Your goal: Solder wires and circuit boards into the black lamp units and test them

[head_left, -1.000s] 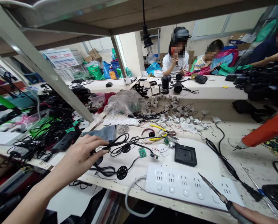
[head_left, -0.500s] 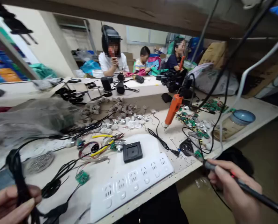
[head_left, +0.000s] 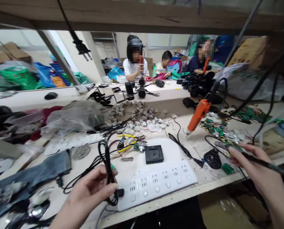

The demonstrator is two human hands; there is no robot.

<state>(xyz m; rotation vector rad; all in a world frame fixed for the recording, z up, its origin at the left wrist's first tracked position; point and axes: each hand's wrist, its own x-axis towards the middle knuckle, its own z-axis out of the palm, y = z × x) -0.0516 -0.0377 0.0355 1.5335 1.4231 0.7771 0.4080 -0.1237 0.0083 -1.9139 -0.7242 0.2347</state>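
My left hand (head_left: 89, 194) gripped a black cable (head_left: 107, 171) just left of the white power strip (head_left: 156, 184); right hand (head_left: 253, 165) pinched a soldering iron (head_left: 263, 160) beyond the strip's right end. Cluttered desk (head_left: 204, 181), wooden shelf (head_left: 142, 16) overhd, three ppl at back.

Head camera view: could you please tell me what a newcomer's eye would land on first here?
Probably the orange glue gun propped tip-down right of centre on the workbench, and the white power strip along its near edge. In the foreground the left hand pinches a looped black cable, while the right hand grips a soldering iron above green circuit boards.
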